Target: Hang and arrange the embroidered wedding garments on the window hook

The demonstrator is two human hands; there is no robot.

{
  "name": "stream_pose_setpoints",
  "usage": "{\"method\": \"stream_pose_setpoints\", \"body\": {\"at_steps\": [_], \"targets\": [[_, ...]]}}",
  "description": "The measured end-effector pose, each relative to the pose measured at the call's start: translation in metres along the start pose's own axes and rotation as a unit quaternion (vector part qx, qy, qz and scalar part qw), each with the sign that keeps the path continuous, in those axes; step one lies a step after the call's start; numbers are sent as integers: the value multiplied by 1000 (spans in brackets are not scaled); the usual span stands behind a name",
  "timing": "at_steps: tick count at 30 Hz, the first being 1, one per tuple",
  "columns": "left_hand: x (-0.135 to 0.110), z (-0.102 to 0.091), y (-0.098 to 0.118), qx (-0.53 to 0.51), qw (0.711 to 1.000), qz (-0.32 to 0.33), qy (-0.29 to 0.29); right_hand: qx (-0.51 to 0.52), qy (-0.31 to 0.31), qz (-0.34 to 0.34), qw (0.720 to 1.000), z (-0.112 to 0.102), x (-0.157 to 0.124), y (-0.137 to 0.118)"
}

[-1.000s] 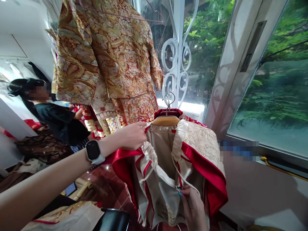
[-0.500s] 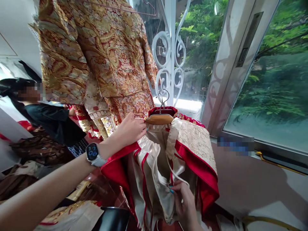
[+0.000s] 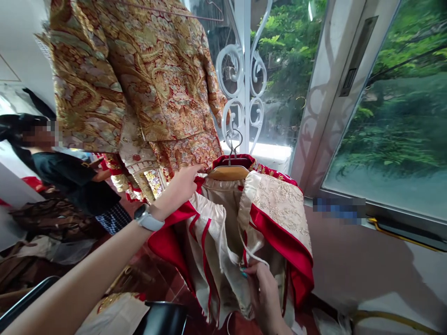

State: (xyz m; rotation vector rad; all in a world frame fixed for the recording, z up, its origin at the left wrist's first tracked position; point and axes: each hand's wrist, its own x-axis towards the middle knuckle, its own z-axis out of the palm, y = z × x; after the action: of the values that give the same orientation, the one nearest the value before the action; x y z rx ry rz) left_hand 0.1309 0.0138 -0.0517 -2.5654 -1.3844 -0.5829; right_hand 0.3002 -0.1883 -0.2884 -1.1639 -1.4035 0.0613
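A cream satin skirt (image 3: pixel 232 288) with red trim and a gathered waistband hangs open at the front on a wooden hanger (image 3: pixel 228 173). My left hand (image 3: pixel 184 185) is closed at the skirt's upper left edge, beside the hanger's end; its fingertips are partly hidden. Lower down, my right hand (image 3: pixel 264 287) pinches the open front edge with thumb and fingertips. Next to it, a thin white cord (image 3: pixel 252 253) loops down from the right side of the waistband. On the right, an embroidered cream panel (image 3: pixel 279 200) with red lining (image 3: pixel 279 242) folds outward.
A gold brocade outfit (image 3: pixel 164 74) hangs behind, left of the white scrollwork grille (image 3: pixel 232 70). A window frame (image 3: pixel 340 88) stands at right. A person (image 3: pixel 73 177) in dark clothes works at far left. A black stool-like object (image 3: pixel 164 316) stands below.
My left hand has shifted slightly left and turned, taking its fingers off the hanger's end. A cord end now dangles from the left waistband. My right hand keeps its pinch.
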Motion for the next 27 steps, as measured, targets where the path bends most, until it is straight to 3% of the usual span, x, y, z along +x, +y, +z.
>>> {"method": "stream_pose_setpoints", "body": {"at_steps": [4,8,10,12,14,15,16,18,20,22,25,27], "targets": [[-1,1,-13,2,996,87,-10,5,10,15,1000,2,5,-2],[-16,-3,-6,12,992,122,-22,22,-21,24,999,3,5,-1],[-31,-9,6,-13,994,105,24,19,-20,5,1000,3,3,0],[-59,-9,25,-44,988,87,122,-3,-3,-11,1000,3,0,0],[-99,3,51,-81,971,91,205,-47,30,-6,998,3,-4,0],[-121,16,65,-117,964,121,205,-72,46,2,996,3,-6,0],[-143,32,79,-162,962,128,179,-91,60,11,994,2,-9,0],[-181,71,106,-276,957,22,89,-95,68,13,993,1,-14,1],[-203,111,125,-385,912,-128,56,-48,34,-5,998,-2,-17,4],[-208,142,137,-492,836,-239,38,6,-6,-14,1000,-5,-15,7],[-201,164,144,-595,730,-336,24,43,-28,13,999,-16,-2,9],[-194,167,146,-620,689,-374,34,63,-83,39,994,-31,10,7]]}}
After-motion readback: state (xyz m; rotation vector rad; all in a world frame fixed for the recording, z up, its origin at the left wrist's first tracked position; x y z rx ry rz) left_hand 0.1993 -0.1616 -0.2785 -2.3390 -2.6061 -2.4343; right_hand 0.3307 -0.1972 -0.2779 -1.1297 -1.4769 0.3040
